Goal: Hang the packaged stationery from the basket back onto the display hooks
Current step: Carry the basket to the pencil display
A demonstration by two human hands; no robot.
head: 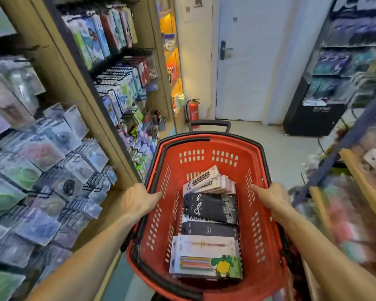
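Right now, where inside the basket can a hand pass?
The far end of the red basket, beyond the white packs, is bare. Narrow strips run along both side walls. The middle and near end are crowded with black packs and the frog pack.

flat packaged stationery packs [208, 224] in red slotted plastic basket [267, 285] | hook display of hanging packets [117, 88] left | white door [252, 61] ahead

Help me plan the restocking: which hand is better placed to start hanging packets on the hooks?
Probably the left hand: it grips the red basket rim on the side nearest the display hooks. The right hand holds the far rim, away from them.
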